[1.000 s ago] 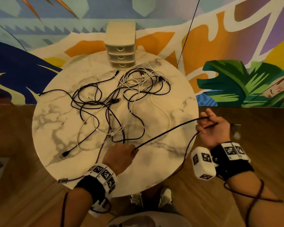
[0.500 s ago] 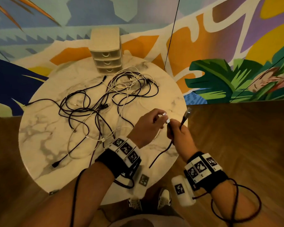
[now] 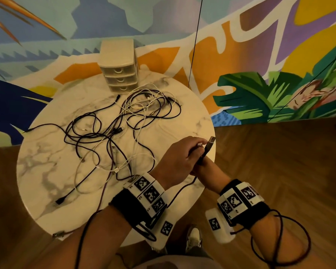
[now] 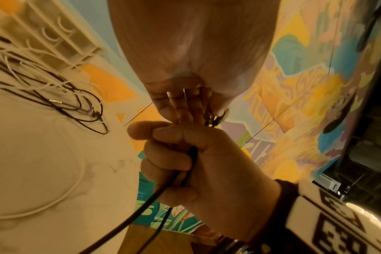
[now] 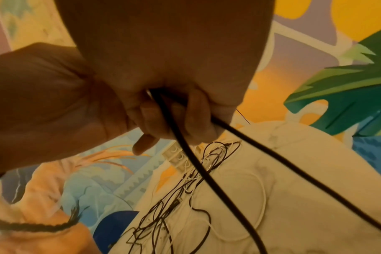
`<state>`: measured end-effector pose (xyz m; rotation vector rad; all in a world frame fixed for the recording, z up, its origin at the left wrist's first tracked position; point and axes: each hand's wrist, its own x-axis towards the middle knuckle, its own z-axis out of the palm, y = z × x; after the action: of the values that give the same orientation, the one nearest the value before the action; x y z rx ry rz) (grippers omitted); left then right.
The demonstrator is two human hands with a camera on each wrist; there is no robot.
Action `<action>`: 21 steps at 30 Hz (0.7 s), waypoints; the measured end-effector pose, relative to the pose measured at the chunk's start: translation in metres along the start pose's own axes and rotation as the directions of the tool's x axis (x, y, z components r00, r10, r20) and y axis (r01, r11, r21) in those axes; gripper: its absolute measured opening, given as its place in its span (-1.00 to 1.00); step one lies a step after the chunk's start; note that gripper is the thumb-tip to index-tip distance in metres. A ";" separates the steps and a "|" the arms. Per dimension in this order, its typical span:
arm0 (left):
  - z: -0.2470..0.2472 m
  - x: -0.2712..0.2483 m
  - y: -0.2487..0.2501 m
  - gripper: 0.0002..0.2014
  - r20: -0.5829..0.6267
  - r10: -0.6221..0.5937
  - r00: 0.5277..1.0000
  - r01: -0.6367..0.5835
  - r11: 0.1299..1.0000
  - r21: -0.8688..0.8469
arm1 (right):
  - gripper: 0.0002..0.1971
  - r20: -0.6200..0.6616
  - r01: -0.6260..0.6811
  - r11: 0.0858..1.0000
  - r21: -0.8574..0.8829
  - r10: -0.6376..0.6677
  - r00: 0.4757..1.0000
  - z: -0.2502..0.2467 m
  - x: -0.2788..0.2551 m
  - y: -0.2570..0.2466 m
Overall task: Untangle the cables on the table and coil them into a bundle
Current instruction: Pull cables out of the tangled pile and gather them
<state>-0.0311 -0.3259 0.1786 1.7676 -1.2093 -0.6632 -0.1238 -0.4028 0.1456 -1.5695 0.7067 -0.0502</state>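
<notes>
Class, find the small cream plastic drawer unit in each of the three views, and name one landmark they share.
Head view: the small cream plastic drawer unit stands at the far edge of the round marble table, top centre.
Left wrist view: upper left corner, tilted.
Right wrist view: a small part shows at centre, just below the hands.
Shared landmark: the tangle of black and white cables.

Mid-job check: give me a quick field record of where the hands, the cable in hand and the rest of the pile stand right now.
left hand: pinches the black cable near its plug, against the right hand
right hand: fingers curled round the black cable
plug: sticks up above both hands
cable pile: black and white cables tangled on the marble table
drawer unit: far edge of table, beside the pile
coiling: no finished bundle visible
</notes>
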 end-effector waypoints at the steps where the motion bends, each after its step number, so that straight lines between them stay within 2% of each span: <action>1: -0.001 -0.001 0.000 -0.71 -0.009 0.001 1.000 -0.001 1.000 -0.001 | -0.89 0.002 0.009 0.999 -0.044 -0.009 1.000 0.000 0.001 0.001; 3: -0.002 -0.001 0.000 -0.72 -0.054 -0.024 0.998 0.023 0.999 -0.024 | -0.82 0.013 0.020 0.990 -0.138 -0.019 1.000 0.001 0.003 0.002; 5: -0.004 0.000 0.002 -0.73 -0.101 -0.052 0.994 0.050 0.999 -0.021 | -0.64 0.036 0.020 0.977 -0.210 -0.013 0.999 0.001 0.002 0.001; 7: -0.005 0.002 0.005 -0.73 -0.107 -0.061 0.992 0.060 0.998 -0.015 | -0.54 0.043 0.002 0.961 -0.276 0.010 0.999 0.002 0.000 -0.002; 9: -0.004 0.002 0.009 -0.73 -0.094 -0.058 0.994 0.057 0.998 -0.010 | -0.60 0.061 -0.002 0.941 -0.339 0.024 0.998 0.000 -0.003 -0.003; 11: 0.000 -0.001 0.011 -0.74 -0.068 -0.036 0.997 0.039 0.998 0.045 | -0.77 0.080 0.001 0.911 -0.413 0.035 0.996 -0.003 -0.003 -0.002; 13: 0.006 -0.003 0.010 -0.71 -0.042 0.001 0.999 0.008 0.979 0.204 | -0.74 0.081 -0.001 0.868 -0.497 0.048 0.996 -0.006 -0.005 0.001; 15: 0.011 -0.003 0.007 -0.78 -0.049 0.053 0.997 -0.035 0.947 0.320 | -0.73 0.087 0.035 0.834 -0.551 0.016 0.996 -0.009 -0.006 0.003; 18: 0.015 -0.001 0.004 -0.81 -0.057 0.100 0.993 -0.077 0.945 0.318 | -0.83 0.083 0.123 0.858 -0.499 -0.094 0.992 -0.013 -0.007 -0.001; 21: 0.021 0.002 0.006 -0.78 -0.027 0.105 0.994 -0.092 0.943 0.319 | -0.82 0.121 0.161 0.818 -0.552 -0.113 0.986 -0.014 -0.008 -0.006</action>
<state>-0.0504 -0.3360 0.1740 1.9564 -1.4264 -0.3840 -0.1340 -0.4114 0.1559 -2.1772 0.5646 0.1295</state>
